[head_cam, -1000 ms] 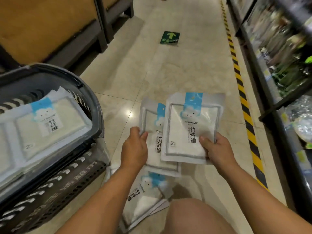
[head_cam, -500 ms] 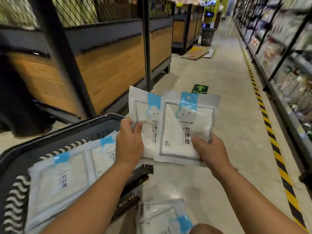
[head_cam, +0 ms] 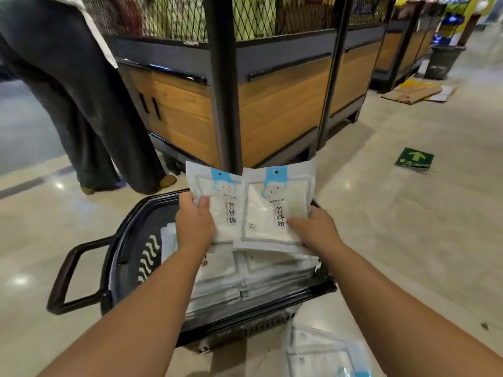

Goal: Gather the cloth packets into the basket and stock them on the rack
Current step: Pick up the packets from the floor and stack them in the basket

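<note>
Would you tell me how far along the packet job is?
Done: a stack of packets lies in the basket. In hand: left hand and right hand hold two more packets above it. Left: floor packets beside the basket, then all the stocking.

Glossy tile floor (head_cam: 408,240): black basket (head_cam: 148,257) at centre; loose cloth packets (head_cam: 318,352) 5 o'clock; green arrow sticker (head_cam: 414,157) 2 o'clock; flattened cardboard (head_cam: 413,93) 1 o'clock.

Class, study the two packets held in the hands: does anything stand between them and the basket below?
Nothing visible does. The held packets hang right above the open basket; only stacked packets lie inside.
</note>
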